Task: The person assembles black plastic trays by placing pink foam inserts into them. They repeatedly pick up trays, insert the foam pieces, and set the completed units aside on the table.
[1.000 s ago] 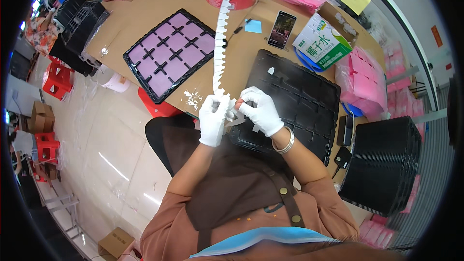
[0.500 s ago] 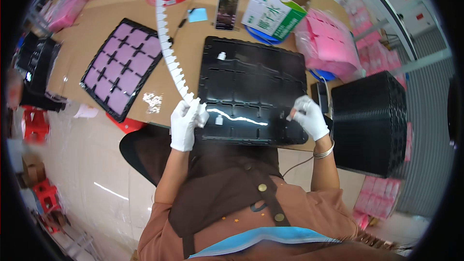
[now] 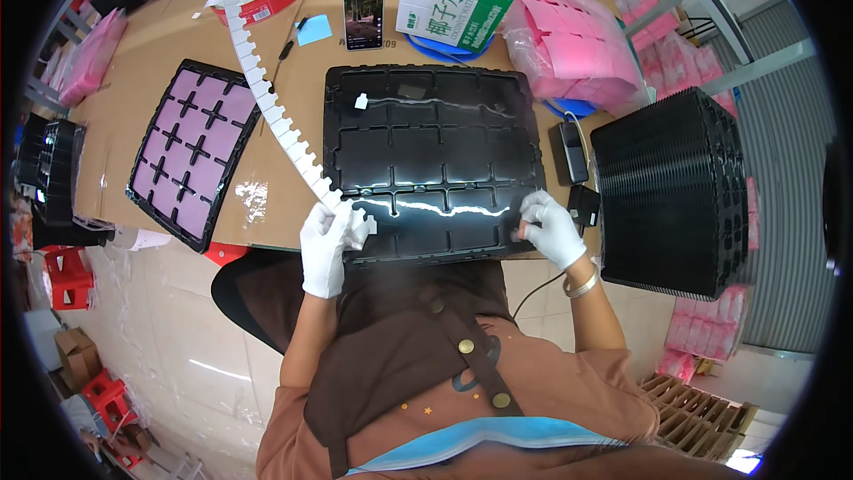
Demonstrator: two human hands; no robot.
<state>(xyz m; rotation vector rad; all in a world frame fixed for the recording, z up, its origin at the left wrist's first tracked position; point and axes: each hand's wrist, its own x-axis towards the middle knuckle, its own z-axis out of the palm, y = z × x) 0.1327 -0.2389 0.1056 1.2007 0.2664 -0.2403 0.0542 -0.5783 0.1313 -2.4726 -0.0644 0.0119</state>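
My left hand (image 3: pixel 323 249), in a white glove, is closed on the lower end of a long white notched strip (image 3: pixel 283 129), which curves up and away to the far left. Beneath my hands lies a black plastic tray (image 3: pixel 435 144) with shallow compartments. One small white tab (image 3: pixel 362 101) sits in its far left compartment. Another white tab (image 3: pixel 370 226) shows right beside my left fingers; whether it lies on the tray or hangs from the strip is unclear. Over the tray's near right corner, my gloved right hand (image 3: pixel 553 231) has bare fingertips pinched together; anything between them is too small to see.
A second black tray with purple pads (image 3: pixel 197 138) lies left. A phone (image 3: pixel 363 13), carton (image 3: pixel 458 2), pink wrapped bundle (image 3: pixel 569 40) and red reel of white strip (image 3: pixel 267 0) stand at the back. A tall stack of black trays (image 3: pixel 671 196) rises at the right.
The view has shifted, so the table things appear farther left. Relative to the tray, my left hand has come rightward with the strip, near the closer tab. My right hand stays by the tray's right edge.
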